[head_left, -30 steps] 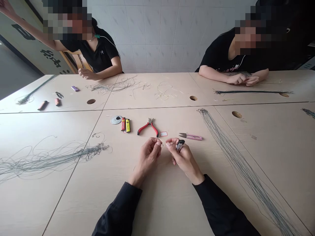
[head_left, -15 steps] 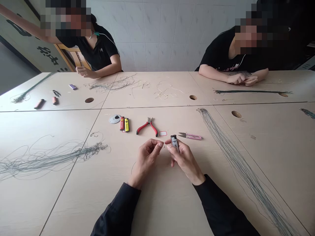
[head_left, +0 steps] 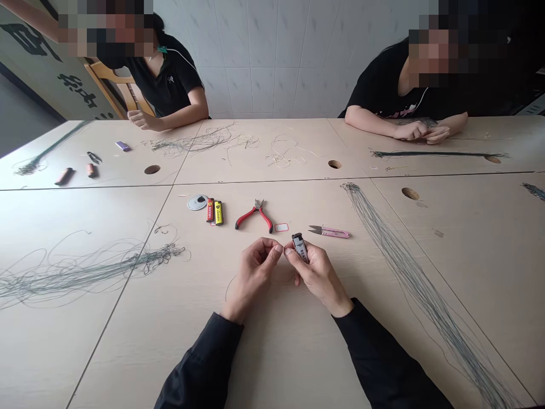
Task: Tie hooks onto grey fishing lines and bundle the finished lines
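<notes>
My right hand point(head_left: 317, 274) is closed around a black and silver lighter point(head_left: 300, 247), held upright over the beige table point(head_left: 276, 341). My left hand point(head_left: 255, 270) is pinched shut on a thin line whose loop trails onto the table beside my left wrist; what sits at the fingertips is too small to see. The two sets of fingertips touch just in front of the lighter. Red-handled pliers point(head_left: 254, 215) and pink thread snips point(head_left: 330, 231) lie just beyond my hands.
A long bundle of grey lines point(head_left: 409, 267) runs down the right side, a tangled bundle point(head_left: 93, 270) lies on the left. Red and yellow lighters point(head_left: 214, 211) and a small round tin point(head_left: 197, 202) sit beyond. Two other people in black sit at the far side, hands on the table.
My right hand turned the lighter upright and moved closer to my left hand, so the fingertips now meet. The view shifted slightly.
</notes>
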